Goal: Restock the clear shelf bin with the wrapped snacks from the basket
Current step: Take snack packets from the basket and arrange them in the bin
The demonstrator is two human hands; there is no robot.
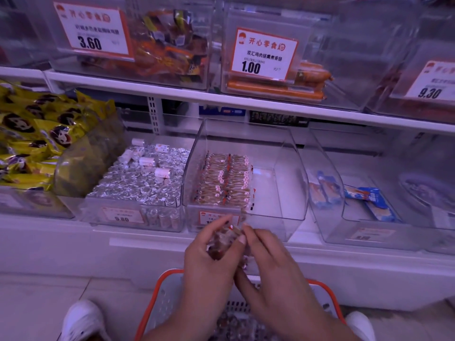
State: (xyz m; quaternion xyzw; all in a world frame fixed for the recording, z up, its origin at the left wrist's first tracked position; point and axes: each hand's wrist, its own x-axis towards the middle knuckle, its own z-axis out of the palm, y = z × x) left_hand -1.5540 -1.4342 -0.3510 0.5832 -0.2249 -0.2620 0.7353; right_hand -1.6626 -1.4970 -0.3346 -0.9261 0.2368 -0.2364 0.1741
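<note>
The clear shelf bin stands on the lower shelf, straight ahead. Its left half holds neat rows of wrapped snacks; its right half is bare. Just below the bin's front, my left hand grips a small bunch of brownish wrapped snacks. My right hand meets it from the right, fingers pinching the same bunch. Under both hands sits the grey basket with an orange rim, with more wrapped snacks partly hidden by my arms.
Left of the target bin is a bin of silver foil pieces, then yellow packets. A clear bin with blue packets is on the right. The upper shelf edge overhangs, carrying bins of sausages. White shoes flank the basket.
</note>
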